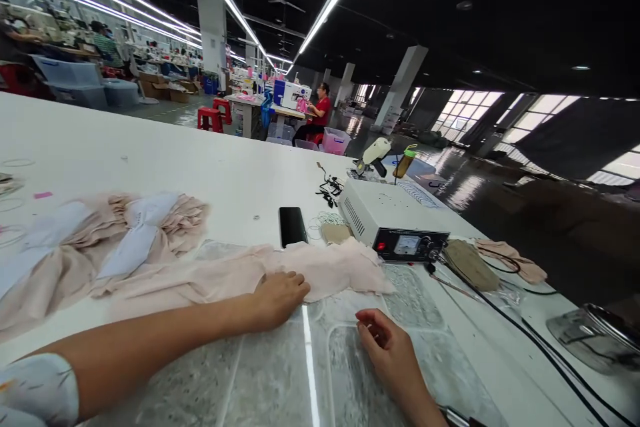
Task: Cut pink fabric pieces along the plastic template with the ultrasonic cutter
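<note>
One hand, the person's left hand (281, 299), lies palm down on the near edge of a long, pale pink cloth (347, 271) in the head view. Its fingers bend a little, but you cannot tell if they pinch the cloth or just press on it. The right hand (393, 351) is loose and grips nothing, with its fingers curled and a gap by the thumb. It is over a shiny gray mat (275, 363), near the cloth, and you cannot tell if it touches the mat. Part of a metal tool (454, 415) pokes out beside the right wrist. The cloth lies across the far part of the mat, in front of a black phone (293, 227) and a white box (400, 213) with a red switch and a dial. On the left, more pink cloth sits in a crumpled heap (177, 233) with white bands around it. Black wires (543, 347) run over the white table (225, 173) on the right, and a clear jar (590, 340) stands near them. Far back, a person in a red top (323, 110) sits at a sewing machine (295, 95), and red stools (210, 120) stand nearby.
</note>
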The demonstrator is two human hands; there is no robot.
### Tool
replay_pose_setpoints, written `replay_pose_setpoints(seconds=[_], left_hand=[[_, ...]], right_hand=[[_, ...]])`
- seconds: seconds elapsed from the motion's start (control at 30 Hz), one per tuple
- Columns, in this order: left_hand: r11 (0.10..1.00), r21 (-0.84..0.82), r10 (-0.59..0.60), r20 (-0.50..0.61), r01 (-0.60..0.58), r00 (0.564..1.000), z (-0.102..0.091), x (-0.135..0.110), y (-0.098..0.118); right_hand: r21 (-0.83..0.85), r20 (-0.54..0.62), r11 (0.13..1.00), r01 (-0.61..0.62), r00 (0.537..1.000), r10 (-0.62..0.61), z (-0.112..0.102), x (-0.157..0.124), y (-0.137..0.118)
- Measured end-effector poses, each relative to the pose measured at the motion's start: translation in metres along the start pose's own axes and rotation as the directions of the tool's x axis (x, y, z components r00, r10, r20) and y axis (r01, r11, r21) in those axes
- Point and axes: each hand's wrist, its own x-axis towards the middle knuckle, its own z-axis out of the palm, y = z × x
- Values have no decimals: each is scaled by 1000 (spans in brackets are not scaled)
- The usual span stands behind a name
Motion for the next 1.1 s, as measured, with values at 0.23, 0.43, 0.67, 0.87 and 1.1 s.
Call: replay_pose_setpoints(seconds=[0.23,0.43,0.67,0.87,1.1], left_hand=[[997,40,65,140,-71,988,-29,-48,27],[989,-78,149,430,-128,891,-58,-98,29],[951,-84,308,216,-296,927,-53,-79,44],[820,51,572,-16,-570,820,-2,-39,47],[749,-7,663,9,-663,749,-2,-16,54]], right_hand=[[-187,-14,937,294,953,-302,9,-15,-5],[-289,61,837,464,882,-468,7,-39,0],[-382,60,809,447,885,-461,-13,-61,13],[-471,-50,797,378,891,-452,-19,-70,15],[-337,-229,885,322,883,-409,-45,-106,17]])
